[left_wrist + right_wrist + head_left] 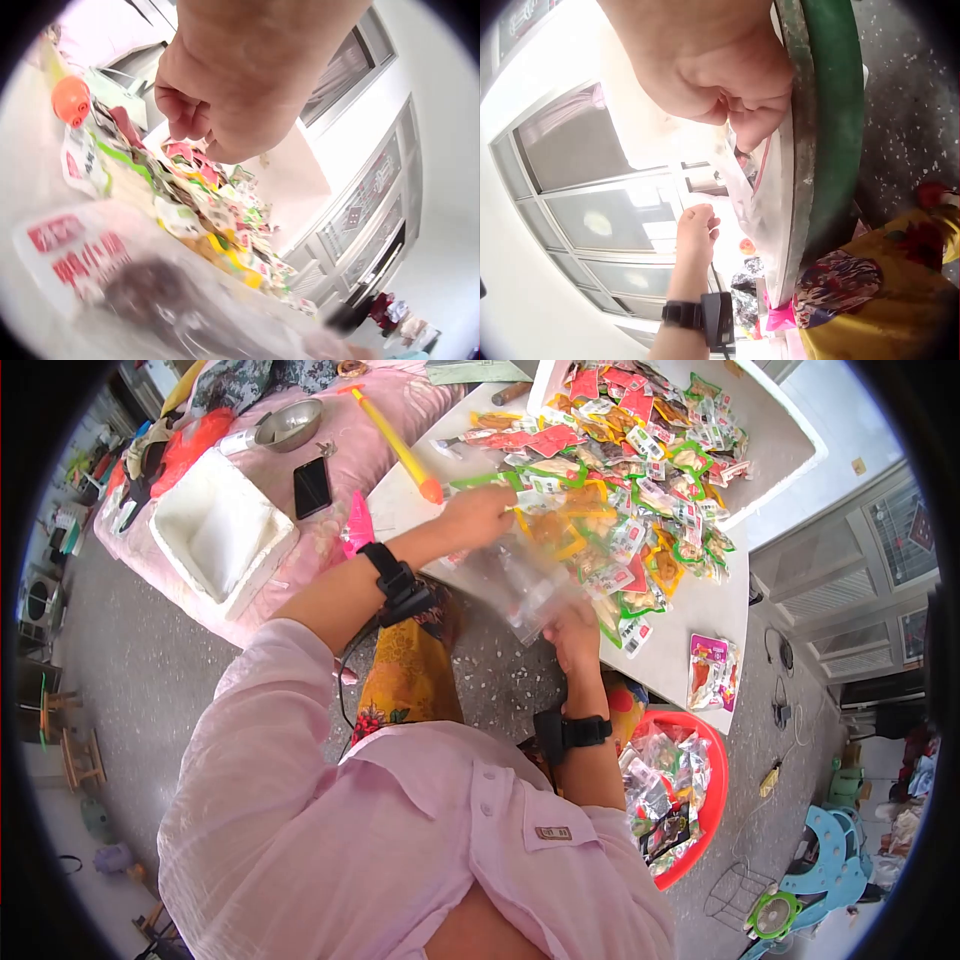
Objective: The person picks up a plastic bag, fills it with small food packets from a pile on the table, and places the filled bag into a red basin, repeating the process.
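Observation:
My right hand (pixel 575 638) grips the edge of a clear plastic bag (pixel 532 600), which is blurred and stands out over the table's near edge. In the left wrist view the bag shows red print on a white panel (pixel 71 251) and a dark piece (pixel 161 296) inside. Above the bag, my left hand (pixel 478 518) is curled into a fist, with nothing seen sticking out of it. It sits beside a heap of small food packets (pixel 630 510) with green, yellow and red edges. In the right wrist view, the left hand (pixel 697 225) is apart from the right hand (pixel 742 97).
Behind the heap lies a white foam box (pixel 775 445). A red basin (pixel 712 790) of wrapped packets stands by my right side. One purple packet (pixel 712 670) lies at the table's right corner. A yellow toy hammer (pixel 395 445), a phone (pixel 312 487) and another foam box (pixel 225 530) are leftward.

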Available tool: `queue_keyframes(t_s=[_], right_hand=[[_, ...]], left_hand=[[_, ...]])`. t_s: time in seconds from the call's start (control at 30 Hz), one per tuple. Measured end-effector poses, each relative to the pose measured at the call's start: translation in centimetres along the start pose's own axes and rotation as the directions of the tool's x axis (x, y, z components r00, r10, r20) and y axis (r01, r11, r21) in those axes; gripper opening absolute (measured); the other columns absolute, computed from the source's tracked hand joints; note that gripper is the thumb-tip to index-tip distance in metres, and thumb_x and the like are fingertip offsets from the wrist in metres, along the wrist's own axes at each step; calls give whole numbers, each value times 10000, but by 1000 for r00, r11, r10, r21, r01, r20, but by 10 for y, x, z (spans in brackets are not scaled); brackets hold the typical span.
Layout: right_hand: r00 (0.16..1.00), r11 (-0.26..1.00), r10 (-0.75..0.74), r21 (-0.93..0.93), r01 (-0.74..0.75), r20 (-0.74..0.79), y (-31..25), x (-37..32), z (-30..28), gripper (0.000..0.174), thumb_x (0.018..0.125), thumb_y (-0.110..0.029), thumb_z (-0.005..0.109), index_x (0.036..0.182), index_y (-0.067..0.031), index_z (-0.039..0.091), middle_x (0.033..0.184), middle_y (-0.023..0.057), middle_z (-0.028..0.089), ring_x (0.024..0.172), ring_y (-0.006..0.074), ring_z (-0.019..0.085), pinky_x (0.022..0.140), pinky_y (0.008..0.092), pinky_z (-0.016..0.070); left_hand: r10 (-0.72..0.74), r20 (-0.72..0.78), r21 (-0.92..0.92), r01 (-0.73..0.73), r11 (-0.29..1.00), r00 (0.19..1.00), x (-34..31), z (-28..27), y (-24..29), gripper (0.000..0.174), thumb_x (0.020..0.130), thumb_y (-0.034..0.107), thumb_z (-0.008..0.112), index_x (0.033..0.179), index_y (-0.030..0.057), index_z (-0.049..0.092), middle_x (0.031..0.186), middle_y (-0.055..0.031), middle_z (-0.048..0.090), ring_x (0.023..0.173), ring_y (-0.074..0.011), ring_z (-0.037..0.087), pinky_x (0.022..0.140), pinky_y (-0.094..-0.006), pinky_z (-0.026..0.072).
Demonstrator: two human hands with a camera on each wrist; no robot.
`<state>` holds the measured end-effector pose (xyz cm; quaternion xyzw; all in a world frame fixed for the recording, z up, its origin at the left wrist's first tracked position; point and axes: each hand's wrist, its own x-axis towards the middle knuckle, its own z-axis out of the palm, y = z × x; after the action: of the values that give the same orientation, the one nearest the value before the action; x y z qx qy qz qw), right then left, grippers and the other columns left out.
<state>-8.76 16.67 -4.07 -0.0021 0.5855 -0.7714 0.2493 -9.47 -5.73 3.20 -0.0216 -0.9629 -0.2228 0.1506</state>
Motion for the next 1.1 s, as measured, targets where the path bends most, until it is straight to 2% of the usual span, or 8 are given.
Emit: queue_keyframes(t_s=[0.3, 0.43, 0.53, 0.63, 0.73, 0.83, 0.93, 1.1], right_hand=[[999, 999, -50, 3, 50, 16, 11, 1, -8, 174, 785, -48, 413, 943, -6, 472, 771, 53, 542, 619, 110, 529, 455, 199, 440], [997, 997, -74, 5, 74, 27, 9, -2, -6, 189, 798, -51, 404, 971, -3, 460, 806, 54, 548, 645, 107, 535, 462, 195, 441], [998, 998, -59, 21, 58, 30, 8, -3, -5, 188, 800, -56, 402, 973, -3, 454, 813, 54, 546, 650, 107, 534, 466, 197, 442], [998, 998, -68, 21, 67, 14, 7, -4, -4, 180, 801, -59, 404, 964, -4, 455, 800, 54, 542, 647, 110, 534, 468, 199, 443], [998, 998, -67, 9, 67, 4, 8, -4, -4, 170, 803, -66, 407, 955, -6, 456, 786, 53, 536, 643, 119, 535, 471, 208, 443], [998, 998, -56, 38, 56, -10, 11, -4, -8, 159, 806, -74, 419, 945, -9, 460, 770, 52, 532, 638, 122, 535, 475, 212, 438], [998, 998, -61, 28, 62, -35, 13, -4, -10, 149, 806, -80, 439, 937, -14, 463, 766, 47, 533, 631, 116, 533, 480, 215, 432], [981, 985, -175, -25, 173, -86, -7, -18, -4, 132, 807, -82, 459, 923, -22, 473, 771, 32, 535, 644, 94, 520, 521, 205, 419]], left_hand=[[-442, -198, 199, 478, 856, 875, 102, -8, -159, 302, 699, 185, 510, 941, 5, 532, 960, -195, 534, 908, -337, 512, 775, -392, 410], [-422, -77, 240, 428, 871, 903, 114, 5, -197, 302, 669, 179, 512, 871, -44, 528, 904, -210, 550, 826, -330, 543, 674, -382, 436], [-476, 311, 344, 370, 863, 823, 127, -1, -203, 228, 684, 130, 496, 855, -15, 536, 773, -153, 555, 706, -254, 565, 553, -358, 441], [-590, 295, -179, 650, 739, 752, 122, 5, -192, 190, 694, 77, 475, 869, 30, 530, 691, -81, 501, 593, -180, 492, 483, -298, 393], [-693, 157, -686, 582, 436, 704, 119, 11, -180, 199, 704, 25, 453, 883, 75, 525, 610, -8, 447, 480, -105, 419, 413, -237, 346], [-731, -49, -797, 414, 440, 681, 120, 12, -176, 164, 635, 32, 524, 797, 21, 548, 627, -67, 512, 479, -167, 464, 431, -281, 380], [-597, -300, -638, 309, 705, 744, 111, -7, -164, 200, 653, 56, 533, 851, 27, 535, 659, -50, 504, 521, -132, 455, 462, -249, 374], [-591, -258, -788, 188, 586, 764, 72, -56, -97, 233, 705, 39, 512, 937, 31, 487, 696, -21, 494, 529, -86, 429, 447, -210, 337]])
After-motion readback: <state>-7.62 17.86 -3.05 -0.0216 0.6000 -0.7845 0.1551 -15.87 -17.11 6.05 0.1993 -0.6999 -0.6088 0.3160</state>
